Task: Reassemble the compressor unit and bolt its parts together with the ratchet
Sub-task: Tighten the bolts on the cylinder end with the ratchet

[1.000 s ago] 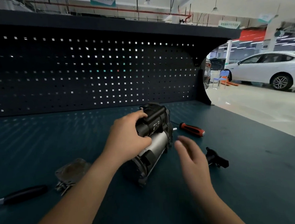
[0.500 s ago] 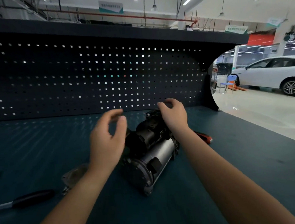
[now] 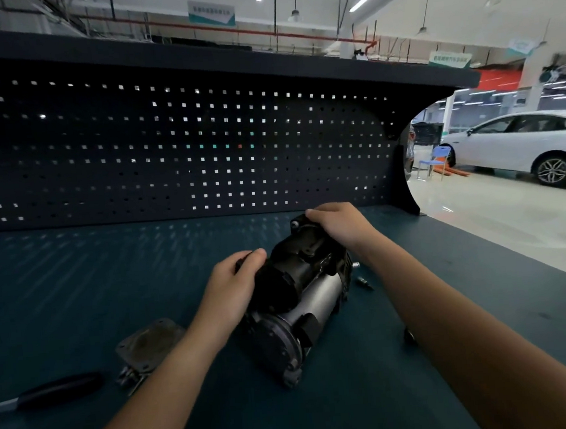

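On the tabletop (image 3: 110, 278), both hands close on the compressor unit (image 3: 302, 301)

Half a second back the left hand (image 3: 234, 282) hung clear of the unit, fingers curled in the air. It has now dropped onto the near-left side of the black upper housing, thumb and fingers wrapped round it. The right hand (image 3: 341, 225), which a second ago hovered open beside the motor body, grips the far end with its fingers curled over the top edge. So the unit lies on its side in the middle of the tabletop, round end cap toward the camera, held at both ends. I read this as a steadying or turning grip, meant to bring a mating face round before anything is bolted. The metal plate (image 3: 149, 343) lies unfitted just left of the left forearm. A black-handled tool (image 3: 58, 389), likely the ratchet, rests untouched further left, and a loose bolt (image 3: 365, 283) sits just right of the unit, so the fastening has yet to start
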